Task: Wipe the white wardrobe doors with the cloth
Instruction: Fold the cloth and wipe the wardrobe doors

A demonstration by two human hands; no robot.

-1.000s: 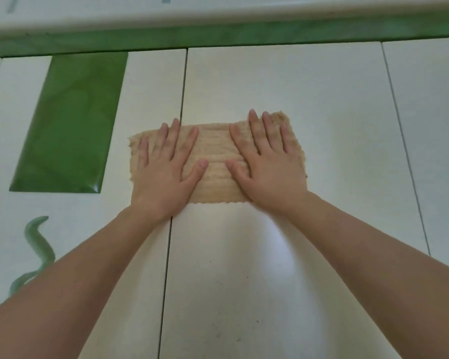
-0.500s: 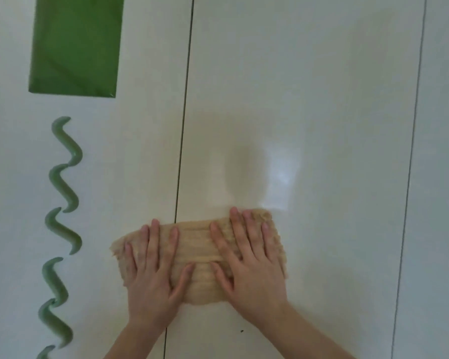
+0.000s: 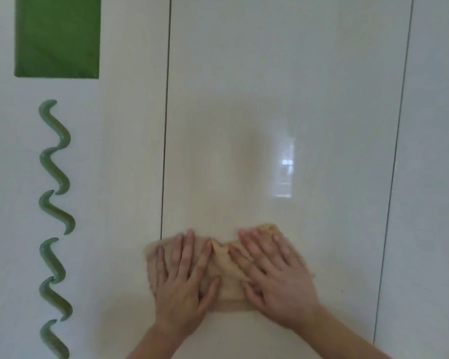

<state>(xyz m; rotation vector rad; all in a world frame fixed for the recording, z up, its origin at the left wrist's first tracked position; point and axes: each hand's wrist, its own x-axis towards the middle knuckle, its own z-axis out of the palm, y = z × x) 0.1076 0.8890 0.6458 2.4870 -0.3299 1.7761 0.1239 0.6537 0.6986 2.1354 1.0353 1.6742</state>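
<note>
Both hands lie flat with fingers spread and straight, pressing rather than gripping. The left hand point(image 3: 184, 283) and the right hand point(image 3: 278, 281) sit side by side on the cloth point(image 3: 226, 278), thumbs pointing inward toward each other. The cloth is trapped between the palms and the middle door point(image 3: 283, 99). Its left edge pokes out just past the left hand's little finger, reaching the seam point(image 3: 165, 151) beside that hand.

The cloth is beige and ribbed and looks soft. It is no longer lying flat: between the two hands it has bunched into a raised fold, and its top edge peeks out above the right hand's fingertips.

How much wiping is done is hard to judge, because the glossy white surface shows no clear line between wiped and unwiped parts. The stretch of door above the hands looks clean and carries a bright reflection point(image 3: 285, 172). A tiny dark speck point(image 3: 342, 290) sits to the right of the right hand, so that spot probably needs a pass.

The left door point(image 3: 130, 151), beyond the left hand, carries a green rectangle point(image 3: 57, 35) and a green wavy strip point(image 3: 55, 177). It and the right door point(image 3: 436, 151), beyond the right hand, are both away from the cloth. By my reckoning, a good share of the job remains.
</note>
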